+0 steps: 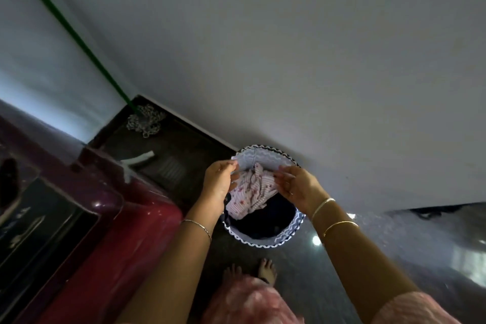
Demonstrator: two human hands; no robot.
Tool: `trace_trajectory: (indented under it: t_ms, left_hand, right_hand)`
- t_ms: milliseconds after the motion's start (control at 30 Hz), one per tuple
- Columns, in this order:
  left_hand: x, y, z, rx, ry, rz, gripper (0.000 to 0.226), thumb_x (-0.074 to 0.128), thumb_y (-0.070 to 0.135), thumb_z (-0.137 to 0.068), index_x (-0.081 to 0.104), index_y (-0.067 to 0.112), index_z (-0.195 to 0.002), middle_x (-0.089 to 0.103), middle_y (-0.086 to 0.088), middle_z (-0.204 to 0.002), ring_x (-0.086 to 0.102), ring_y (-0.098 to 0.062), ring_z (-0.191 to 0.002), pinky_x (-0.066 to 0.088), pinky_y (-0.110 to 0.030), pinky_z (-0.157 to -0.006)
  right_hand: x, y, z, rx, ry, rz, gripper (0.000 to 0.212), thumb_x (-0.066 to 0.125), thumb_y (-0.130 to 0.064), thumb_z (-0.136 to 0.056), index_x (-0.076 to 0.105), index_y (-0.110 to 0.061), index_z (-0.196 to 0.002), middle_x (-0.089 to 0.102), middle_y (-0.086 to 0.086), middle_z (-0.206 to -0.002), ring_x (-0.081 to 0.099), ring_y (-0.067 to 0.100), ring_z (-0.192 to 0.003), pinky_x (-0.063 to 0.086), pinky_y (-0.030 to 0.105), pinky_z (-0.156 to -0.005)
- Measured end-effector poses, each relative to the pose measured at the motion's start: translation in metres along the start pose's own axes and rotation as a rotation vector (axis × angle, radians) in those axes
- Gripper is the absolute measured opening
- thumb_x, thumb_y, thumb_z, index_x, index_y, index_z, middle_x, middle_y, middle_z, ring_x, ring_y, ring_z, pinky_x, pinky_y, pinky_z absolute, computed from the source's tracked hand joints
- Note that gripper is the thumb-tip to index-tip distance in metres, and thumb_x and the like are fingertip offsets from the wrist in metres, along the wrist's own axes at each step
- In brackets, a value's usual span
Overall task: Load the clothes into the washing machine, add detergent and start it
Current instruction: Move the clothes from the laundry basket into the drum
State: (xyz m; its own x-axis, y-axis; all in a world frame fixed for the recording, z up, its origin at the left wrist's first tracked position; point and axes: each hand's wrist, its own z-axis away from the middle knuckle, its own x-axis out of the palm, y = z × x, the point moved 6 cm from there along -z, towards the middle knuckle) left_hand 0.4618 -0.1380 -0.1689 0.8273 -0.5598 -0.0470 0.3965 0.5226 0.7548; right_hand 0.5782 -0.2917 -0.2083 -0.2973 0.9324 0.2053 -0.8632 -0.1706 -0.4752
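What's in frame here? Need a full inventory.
floor: 1, dark, glossy, lower half of the view
wall: 1, grey-white, behind the basket
laundry basket: 1, white with dark zigzag trim, on the floor by the wall
striped garment: 1, pink-white with red print, over the basket
dark clothes: pile, count unclear, navy or black, inside the basket
washing machine: 1, maroon, left of the basket
mop: 1, green handle, white strands, in the corner
bangles: 3, gold, one on the left wrist, two on the right
feet: 2, bare, on the floor
left hand: fingers pinch the garment
right hand: fingers pinch the garment
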Motion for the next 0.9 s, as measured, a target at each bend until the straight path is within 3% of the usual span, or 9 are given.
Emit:
trace_trajectory:
  t_ms: [200,267,367,500,567,633,700,833,900]
  left_hand:
    - [0.015,-0.076,-0.072,-0.103,-0.004,-0.201,0.011,0.056,0.012,-0.091,0.067,0.008,-0.091,0.062,0.004,-0.063,0.056,-0.017,-0.061,0.044,-0.025,-0.058]
    - [0.018,-0.118,-0.106,-0.147,-0.007,-0.338,0.014,0.056,0.023,-0.078,0.067,0.013,-0.074,0.06,0.004,-0.054,0.059,-0.026,-0.066,0.042,-0.032,-0.064]
    - [0.029,-0.173,-0.148,-0.22,-0.015,-0.427,0.013,0.058,0.027,-0.075,0.063,0.016,-0.073,0.068,-0.016,-0.082,0.067,-0.034,-0.089,0.047,-0.035,-0.07]
    - [0.045,-0.21,-0.194,-0.187,0.024,-0.49,0.031,0.06,0.007,-0.086,0.061,0.001,-0.117,0.064,-0.017,-0.116,0.059,-0.03,-0.109,0.04,-0.021,-0.073]
    - [0.046,-0.232,-0.216,-0.16,0.091,-0.501,0.042,0.06,0.002,-0.083,0.055,0.0,-0.124,0.061,-0.016,-0.12,0.058,-0.025,-0.109,0.042,-0.023,-0.083]
    - [0.046,-0.249,-0.232,-0.166,0.157,-0.595,0.052,0.062,0.006,-0.08,0.049,0.004,-0.13,0.056,-0.019,-0.128,0.055,-0.031,-0.117,0.043,-0.03,-0.092]
    - [0.047,-0.265,-0.241,-0.208,0.172,-0.716,0.054,0.064,0.014,-0.079,0.046,0.008,-0.13,0.049,-0.02,-0.133,0.05,-0.036,-0.121,0.042,-0.035,-0.095]
    - [0.04,-0.292,-0.258,-0.289,0.194,-0.882,0.051,0.064,0.037,-0.079,0.05,0.014,-0.123,0.042,-0.019,-0.133,0.046,-0.04,-0.122,0.043,-0.045,-0.1]
    - [0.035,-0.296,-0.265,-0.29,0.207,-0.911,0.047,0.058,0.035,-0.083,0.052,0.014,-0.125,0.042,-0.023,-0.135,0.044,-0.041,-0.126,0.04,-0.045,-0.104]
  right_hand:
    - [-0.039,0.053,-0.079,0.103,0.171,0.14,0.013,0.049,-0.015,-0.092,0.059,-0.011,-0.086,0.059,0.004,-0.076,0.055,0.016,-0.067,0.048,0.027,-0.066]
    - [-0.043,0.072,-0.108,0.142,0.194,0.184,0.015,0.052,-0.013,-0.091,0.057,-0.011,-0.076,0.056,0.004,-0.072,0.052,0.016,-0.062,0.046,0.026,-0.061]
    - [-0.044,0.094,-0.16,0.149,0.203,0.193,0.017,0.054,-0.012,-0.09,0.055,-0.011,-0.073,0.056,0.003,-0.07,0.052,0.015,-0.064,0.048,0.029,-0.065]
    - [-0.043,0.124,-0.231,0.104,0.203,0.2,0.007,0.057,-0.019,-0.09,0.06,-0.013,-0.087,0.061,0.005,-0.082,0.056,0.014,-0.073,0.051,0.035,-0.077]
    - [-0.045,0.143,-0.265,0.068,0.207,0.207,0.031,0.066,-0.028,-0.077,0.061,-0.013,-0.104,0.067,0.007,-0.095,0.062,0.017,-0.078,0.054,0.033,-0.073]
    - [-0.06,0.169,-0.305,0.021,0.261,0.249,0.066,0.076,-0.041,-0.054,0.058,-0.017,-0.113,0.069,0.007,-0.105,0.067,0.021,-0.089,0.057,0.041,-0.082]
    - [-0.068,0.187,-0.332,-0.006,0.316,0.277,0.082,0.082,-0.04,-0.044,0.054,-0.017,-0.118,0.068,0.004,-0.106,0.067,0.022,-0.093,0.056,0.045,-0.086]
    - [-0.047,0.181,-0.329,0.019,0.322,0.359,0.049,0.08,-0.023,-0.064,0.063,-0.009,-0.108,0.069,0.006,-0.093,0.066,0.021,-0.083,0.055,0.032,-0.077]
    - [-0.045,0.175,-0.328,-0.022,0.354,0.404,0.033,0.073,-0.02,-0.071,0.068,-0.011,-0.102,0.069,0.006,-0.091,0.065,0.021,-0.082,0.052,0.03,-0.073]
